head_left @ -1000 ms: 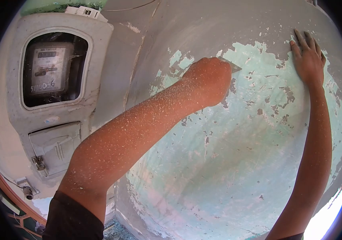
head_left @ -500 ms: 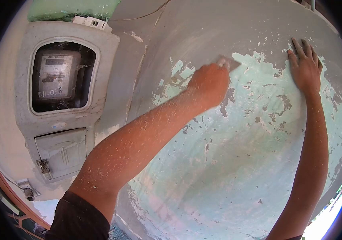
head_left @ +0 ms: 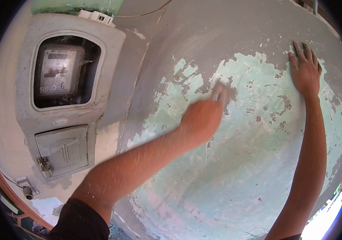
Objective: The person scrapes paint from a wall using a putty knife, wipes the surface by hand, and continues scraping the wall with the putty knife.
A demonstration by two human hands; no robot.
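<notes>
My left hand (head_left: 203, 118) is closed around a flat scraper (head_left: 221, 91), blurred by motion, whose blade meets the wall near the middle of the view. Peeling pale green paint (head_left: 247, 76) covers much of the wall there, with bare grey wall (head_left: 203, 36) above it and grey patches within it. At the upper right, my right hand (head_left: 306, 74) lies against the wall with fingers spread, over the edge between green paint and grey surface. Specks of dust or paint dot my left forearm.
An electricity meter (head_left: 57, 72) sits behind a window in a grey housing at the left. Below it are a small latched door (head_left: 63, 150) and a pipe end (head_left: 28, 193). A thin cable (head_left: 143, 15) runs along the top.
My left hand and the scraper have moved down and slightly left along the wall, uncovering green paint above them. My right hand has stayed in place. The view has shifted slightly.
</notes>
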